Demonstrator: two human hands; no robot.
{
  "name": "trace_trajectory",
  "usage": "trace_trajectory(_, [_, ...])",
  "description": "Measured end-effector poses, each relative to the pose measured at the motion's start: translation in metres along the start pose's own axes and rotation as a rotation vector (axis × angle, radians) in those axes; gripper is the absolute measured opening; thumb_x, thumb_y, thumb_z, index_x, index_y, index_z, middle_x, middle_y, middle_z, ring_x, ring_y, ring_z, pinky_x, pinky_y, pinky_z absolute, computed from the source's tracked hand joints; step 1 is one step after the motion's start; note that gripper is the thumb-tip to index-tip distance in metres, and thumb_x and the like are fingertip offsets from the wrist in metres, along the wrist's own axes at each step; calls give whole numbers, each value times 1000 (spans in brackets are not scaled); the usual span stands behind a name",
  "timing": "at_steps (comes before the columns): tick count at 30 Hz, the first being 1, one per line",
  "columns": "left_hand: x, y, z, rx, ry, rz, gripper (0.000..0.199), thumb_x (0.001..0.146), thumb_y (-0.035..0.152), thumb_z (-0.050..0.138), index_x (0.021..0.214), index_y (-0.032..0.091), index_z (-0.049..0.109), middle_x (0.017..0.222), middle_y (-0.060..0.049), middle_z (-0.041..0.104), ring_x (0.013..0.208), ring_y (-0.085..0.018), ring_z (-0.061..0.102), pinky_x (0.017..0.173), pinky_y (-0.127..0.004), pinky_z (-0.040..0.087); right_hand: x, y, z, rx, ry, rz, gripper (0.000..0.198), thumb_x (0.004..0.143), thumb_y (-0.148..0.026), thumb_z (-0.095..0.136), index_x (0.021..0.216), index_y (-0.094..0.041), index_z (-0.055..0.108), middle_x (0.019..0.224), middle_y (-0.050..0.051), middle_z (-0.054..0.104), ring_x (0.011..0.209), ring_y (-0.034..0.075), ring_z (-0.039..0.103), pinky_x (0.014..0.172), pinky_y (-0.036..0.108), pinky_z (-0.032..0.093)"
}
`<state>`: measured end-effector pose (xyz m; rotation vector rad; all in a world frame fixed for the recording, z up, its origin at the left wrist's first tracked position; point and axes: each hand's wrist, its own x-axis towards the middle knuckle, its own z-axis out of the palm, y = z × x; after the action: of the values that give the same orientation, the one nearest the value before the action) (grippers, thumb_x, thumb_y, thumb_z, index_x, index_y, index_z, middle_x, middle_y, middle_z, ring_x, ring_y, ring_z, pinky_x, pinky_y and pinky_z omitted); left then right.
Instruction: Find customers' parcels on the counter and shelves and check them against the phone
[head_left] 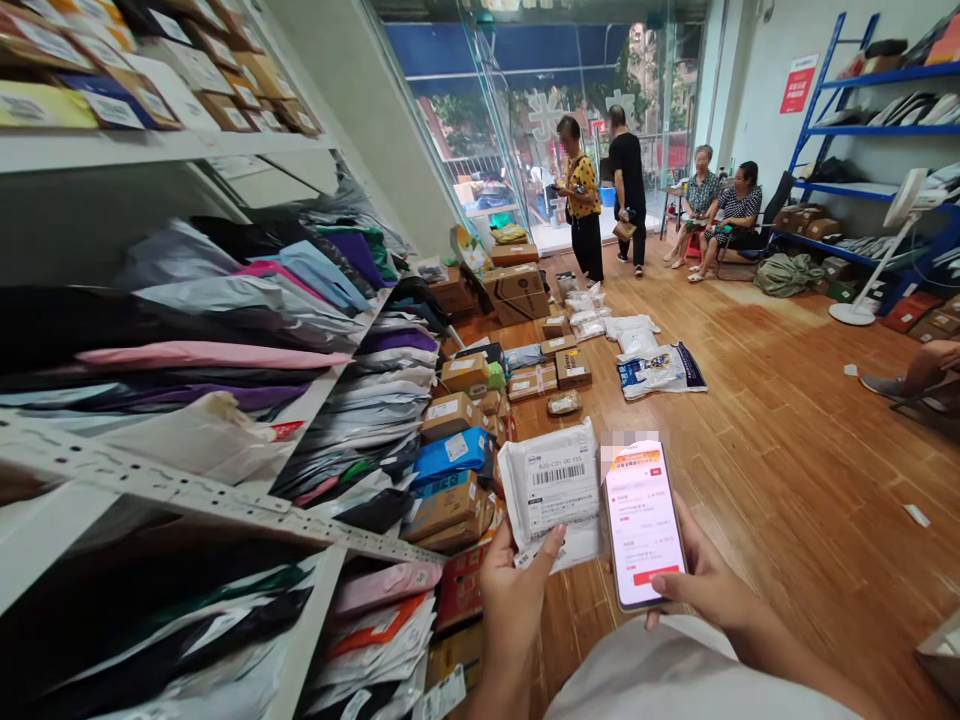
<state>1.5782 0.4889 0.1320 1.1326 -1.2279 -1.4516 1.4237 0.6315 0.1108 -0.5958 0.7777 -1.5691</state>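
- A parcel room of glossy wood-plank floor (787,440) runs to a glass front (517,110) at its far edge, where two standing people (628,165) appear near two seated people (739,208).
- White metal shelving (154,468), its beam punched with holes, lines the floor's left edge, stacked with limp, creased plastic mailers (240,290) and, on the top shelf, boxy packets (199,75).
- A blue metal rack (885,131) stands at the floor's far right corner.
- Square-edged cardboard cartons (517,292) crowd the floor along the shelving's front edge; a glossy printed bag (660,370) lies farther right.
- A padded white parcel (559,485), rectangular and wrinkled, its label barcoded, is held above the floor, right of the shelving, gripped by the left hand (517,590), thumb across its lower front.
- The right hand (701,570) clasps a slim, round-cornered phone (646,530) beside the parcel, thumb at the lit screen's lower edge.
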Motion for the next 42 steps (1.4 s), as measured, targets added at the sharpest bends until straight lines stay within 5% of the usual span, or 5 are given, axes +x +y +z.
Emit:
trace_trajectory(14, [3,-2,-3,-37,0,-3,57,53,35,92,105,19,74,94,-5,80,80,-19,74,74,-25,62,1,1,0,-23,-11,-24,105,71,-35,86,151,-35,18,110,4,66,76,14,67,54,22,59])
trace_trajectory(22, [1,0,-2,15,-2,17,56,54,38,90,103,17,73,95,-6,80,83,-23,74,73,-30,63,3,12,-6,39,-9,-32,128,69,-34,87,154,-41,-9,110,5,69,80,18,68,52,22,60])
trace_trajectory(29, [2,-2,-5,16,-23,32,56,57,39,90,105,17,72,98,-6,79,88,-23,74,79,-30,61,3,9,-4,47,-21,-27,124,72,-28,85,153,-40,-8,112,7,71,87,20,70,53,23,61])
trace_trajectory(37, [4,-3,-4,15,-12,5,63,53,42,91,107,16,71,96,-7,79,83,-21,74,75,-28,62,2,-2,1,33,9,-19,102,72,-26,84,150,-37,20,109,3,72,82,18,72,54,23,60])
trace_trajectory(42, [10,-7,-8,78,15,15,66,56,44,89,113,17,69,101,-8,78,86,-22,73,78,-29,61,8,0,0,201,-60,-97,82,68,-46,84,138,-25,47,109,8,76,84,21,74,64,28,59])
